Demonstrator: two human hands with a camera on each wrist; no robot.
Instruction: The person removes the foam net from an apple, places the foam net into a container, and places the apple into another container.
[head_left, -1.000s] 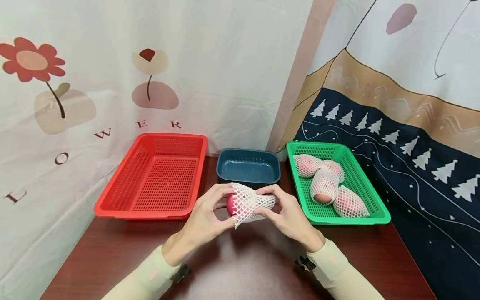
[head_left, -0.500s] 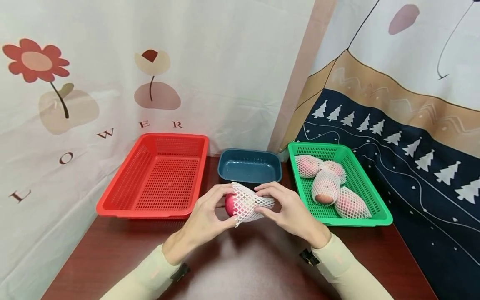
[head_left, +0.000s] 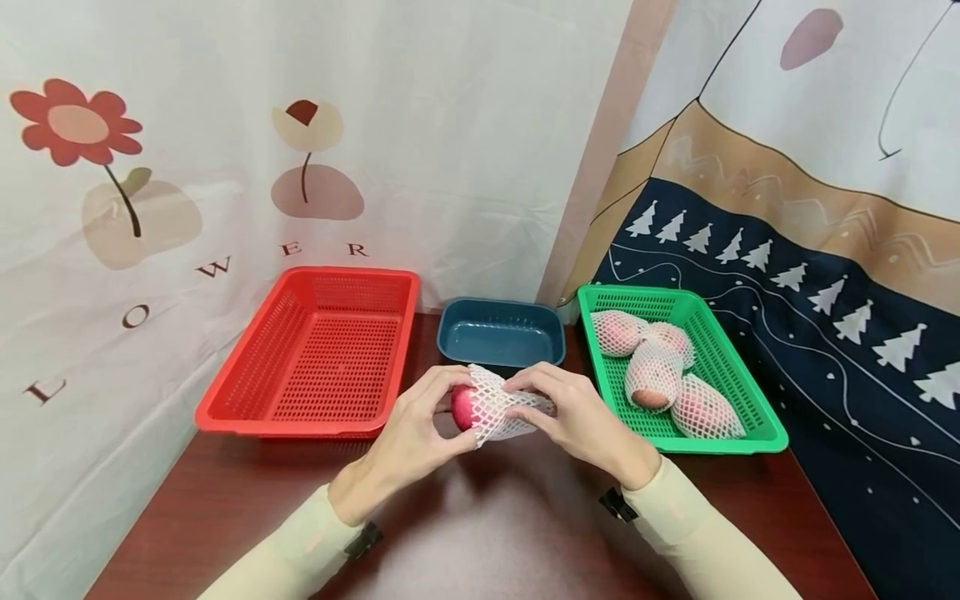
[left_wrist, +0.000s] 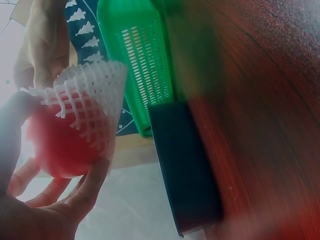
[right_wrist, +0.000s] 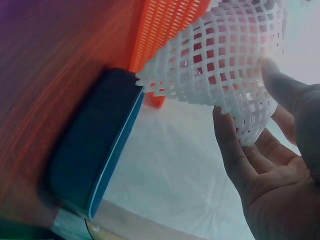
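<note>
Above the tabletop, my left hand (head_left: pixel 412 423) grips a red, round, smooth apple (head_left: pixel 462 407) with the fingers behind it and the thumb in front. A white foam fruit net (head_left: pixel 495 410) covers the apple's right part, while its left end stays bare. My right hand (head_left: pixel 581 421) pinches the narrow, gathered end of the net between thumb and fingers. In the left wrist view the apple (left_wrist: pixel 65 142) shows red under the net's mouth, fingertips at its lower side. The right wrist view shows the net (right_wrist: pixel 215 60) stretched over red, its tail at my fingers.
A red perforated basket (head_left: pixel 225 417) stands at the left on the dark red table (head_left: pixel 480 533). Behind my hands is a small dark blue bin (head_left: pixel 501 312). At the right, a green basket (head_left: pixel 731 367) holds several netted fruits (head_left: pixel 652 375). Printed curtains hang behind.
My right hand has shifted its pinch along the gathered net and closed in slightly toward the apple. The left hand keeps its grip, and the view has drifted slightly.
</note>
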